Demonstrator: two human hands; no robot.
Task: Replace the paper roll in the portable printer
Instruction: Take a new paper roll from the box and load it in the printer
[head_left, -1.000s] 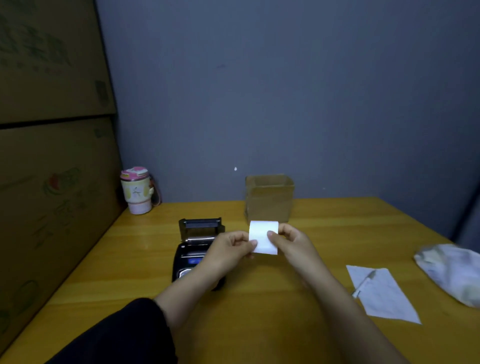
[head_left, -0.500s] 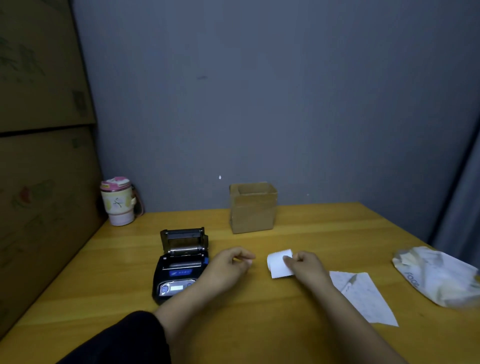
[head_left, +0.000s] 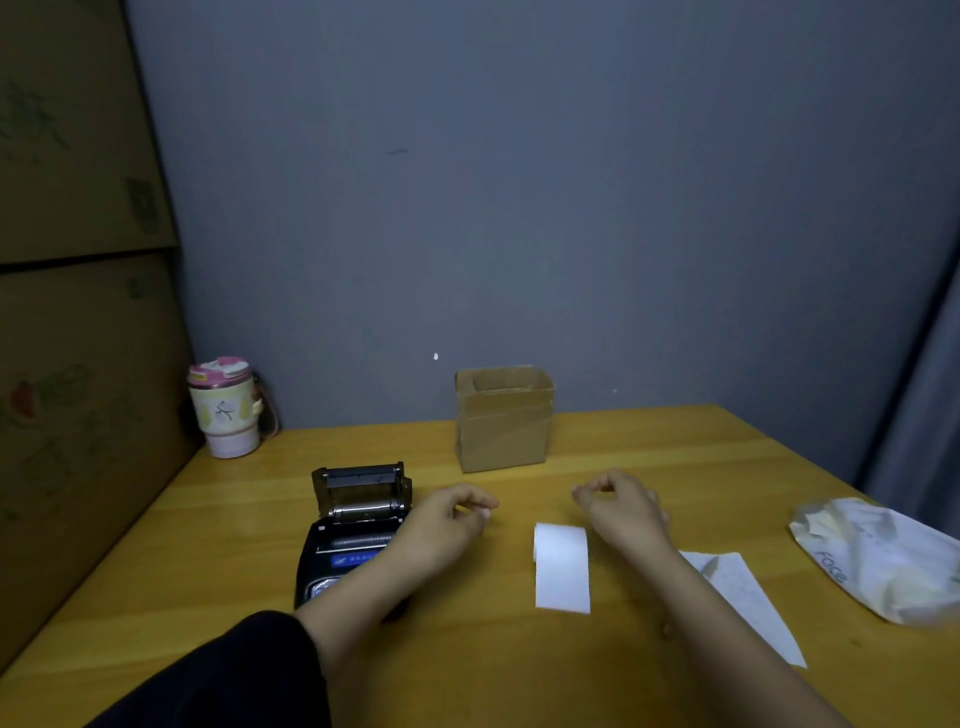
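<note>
A black portable printer (head_left: 347, 540) sits on the wooden table (head_left: 260, 545) with its lid flipped up toward the wall. A strip of white paper (head_left: 562, 567) lies flat on the table between my arms, curled at its far end. My left hand (head_left: 451, 514) hovers just right of the printer, fingers loosely curled, holding nothing. My right hand (head_left: 621, 506) hovers above and to the right of the paper's far end, fingers also loosely curled and empty. My left forearm covers part of the printer's front.
A small open cardboard box (head_left: 503, 418) stands behind the hands near the wall. A pink-lidded cup (head_left: 226, 408) is at the back left. A paper sheet (head_left: 748, 603) and a crumpled white bag (head_left: 883, 558) lie to the right. Big cartons (head_left: 78, 312) line the left side.
The paper, held up in both hands a second ago, was lowered by my right hand and now lies flat on the table. Both hands have let go and lifted away.
</note>
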